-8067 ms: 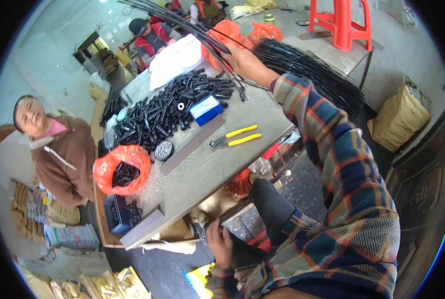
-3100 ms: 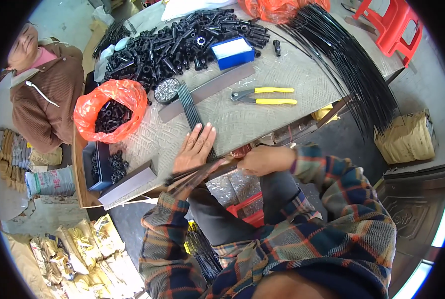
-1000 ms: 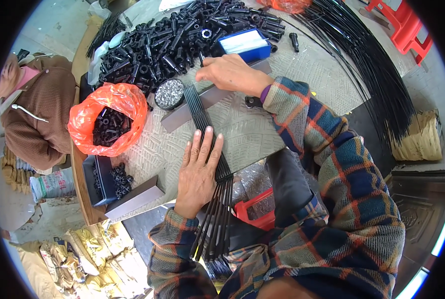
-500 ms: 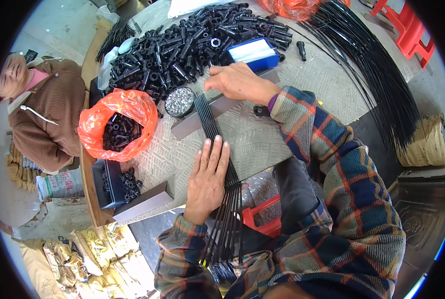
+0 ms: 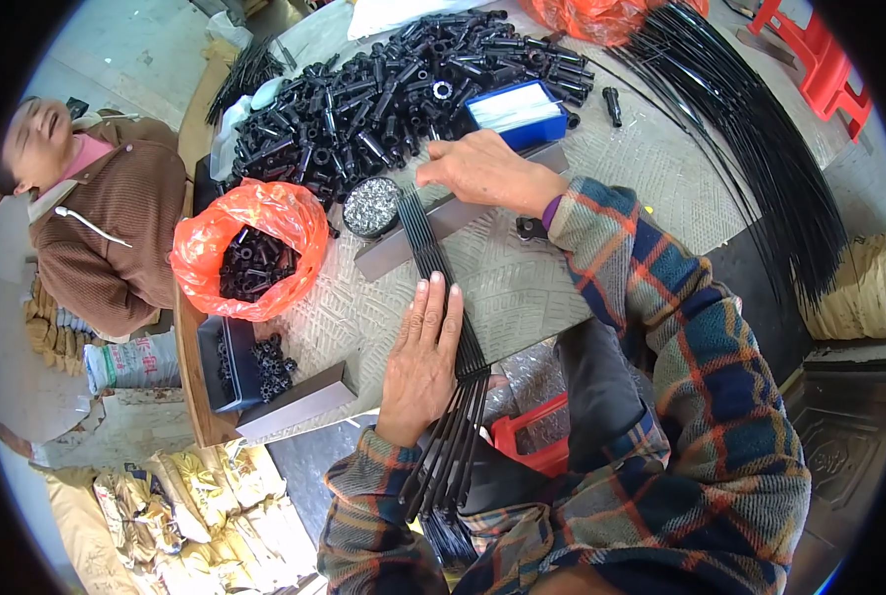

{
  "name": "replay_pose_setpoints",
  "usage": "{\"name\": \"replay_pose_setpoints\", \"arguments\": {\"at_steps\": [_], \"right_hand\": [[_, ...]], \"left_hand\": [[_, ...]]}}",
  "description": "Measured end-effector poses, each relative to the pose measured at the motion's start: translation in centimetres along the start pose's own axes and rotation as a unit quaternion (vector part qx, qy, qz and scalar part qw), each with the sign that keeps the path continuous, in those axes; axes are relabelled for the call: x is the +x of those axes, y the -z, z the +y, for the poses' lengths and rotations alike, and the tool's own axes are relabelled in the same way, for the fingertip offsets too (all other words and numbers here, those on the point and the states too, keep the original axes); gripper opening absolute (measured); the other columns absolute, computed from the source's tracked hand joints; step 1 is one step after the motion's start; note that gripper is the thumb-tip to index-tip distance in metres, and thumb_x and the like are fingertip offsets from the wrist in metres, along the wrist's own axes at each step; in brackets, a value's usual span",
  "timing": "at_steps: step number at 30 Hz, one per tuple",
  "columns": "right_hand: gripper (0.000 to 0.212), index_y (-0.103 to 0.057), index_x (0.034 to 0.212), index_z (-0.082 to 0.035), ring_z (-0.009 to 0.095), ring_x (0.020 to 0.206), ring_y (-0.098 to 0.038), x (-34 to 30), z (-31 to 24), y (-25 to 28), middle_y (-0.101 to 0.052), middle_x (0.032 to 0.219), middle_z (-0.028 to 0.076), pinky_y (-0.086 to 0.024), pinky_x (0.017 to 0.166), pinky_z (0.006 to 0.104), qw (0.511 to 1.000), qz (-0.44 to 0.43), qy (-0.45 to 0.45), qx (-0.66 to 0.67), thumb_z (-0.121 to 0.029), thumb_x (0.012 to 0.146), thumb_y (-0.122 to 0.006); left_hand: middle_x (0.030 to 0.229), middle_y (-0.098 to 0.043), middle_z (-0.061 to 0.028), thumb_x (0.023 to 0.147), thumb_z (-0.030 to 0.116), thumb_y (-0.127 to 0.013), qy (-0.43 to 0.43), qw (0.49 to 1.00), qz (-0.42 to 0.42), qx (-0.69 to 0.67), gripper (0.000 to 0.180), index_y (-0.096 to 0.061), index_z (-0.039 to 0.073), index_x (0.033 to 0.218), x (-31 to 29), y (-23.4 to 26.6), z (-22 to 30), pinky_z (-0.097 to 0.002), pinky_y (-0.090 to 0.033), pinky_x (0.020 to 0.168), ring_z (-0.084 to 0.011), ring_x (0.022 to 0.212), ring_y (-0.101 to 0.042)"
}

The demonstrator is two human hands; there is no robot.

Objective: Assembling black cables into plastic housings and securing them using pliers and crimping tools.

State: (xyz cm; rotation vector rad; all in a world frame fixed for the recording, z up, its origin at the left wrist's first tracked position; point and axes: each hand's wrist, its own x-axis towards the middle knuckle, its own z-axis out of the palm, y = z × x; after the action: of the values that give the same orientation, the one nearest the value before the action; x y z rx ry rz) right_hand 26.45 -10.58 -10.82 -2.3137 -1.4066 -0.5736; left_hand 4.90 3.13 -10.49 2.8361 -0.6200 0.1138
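My left hand (image 5: pixel 423 357) lies flat, fingers stretched out, along the left side of a row of thin black rods (image 5: pixel 426 248). The rods run side by side across a grey metal bar (image 5: pixel 388 256), past the table edge toward my lap, where their thicker ends fan out. My right hand (image 5: pixel 487 171) is just right of the rods' far ends, above the bar. Its fingers are bent and drawn together; whatever they hold is hidden. A round black tin (image 5: pixel 371 206) of small silvery bits stands left of the rod tips.
Black tubular parts (image 5: pixel 363 114) lie heaped at the far side, beside a blue box (image 5: pixel 517 117). An orange bag (image 5: pixel 251 250) of black pieces and a second metal bar (image 5: pixel 299 402) are at left. Long black rods (image 5: pixel 740 129) hang over the right edge. Another person (image 5: pixel 106 218) is at left.
The whole view has shifted slightly to the right. Both hands keep nearly the same places by the rods. The other person's head looks slightly turned.
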Motion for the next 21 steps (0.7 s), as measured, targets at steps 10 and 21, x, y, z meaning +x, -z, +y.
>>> {"name": "replay_pose_setpoints", "arguments": {"at_steps": [10,21], "right_hand": [[0.009,-0.055,0.087,-0.009,0.030,0.069,-0.058,-0.6,0.1,1.3,-0.054,0.081,0.008,-0.044,0.057,0.0405,0.998,0.011,-0.069,-0.001,-0.011,0.078,-0.056],[0.002,-0.054,0.079,-0.011,0.025,0.075,-0.057,-0.6,0.4,0.7,-0.052,0.077,0.004,-0.043,0.060,0.0376,0.998,-0.016,-0.031,0.044,-0.012,0.080,-0.053]], "left_hand": [[0.140,-0.020,-0.0239,0.080,0.023,-0.049,-0.005,0.997,-0.015,0.080,0.064,-0.026,0.001,0.136,0.0,-0.2,-0.1,-0.0403,-0.025,0.105,-0.0370,0.130,-0.022],[0.136,-0.021,-0.0316,0.069,0.047,-0.063,-0.010,1.000,0.021,-0.017,0.092,-0.024,-0.007,0.132,-0.6,-0.4,-0.2,-0.0420,-0.026,0.104,-0.0424,0.128,-0.023]]}}
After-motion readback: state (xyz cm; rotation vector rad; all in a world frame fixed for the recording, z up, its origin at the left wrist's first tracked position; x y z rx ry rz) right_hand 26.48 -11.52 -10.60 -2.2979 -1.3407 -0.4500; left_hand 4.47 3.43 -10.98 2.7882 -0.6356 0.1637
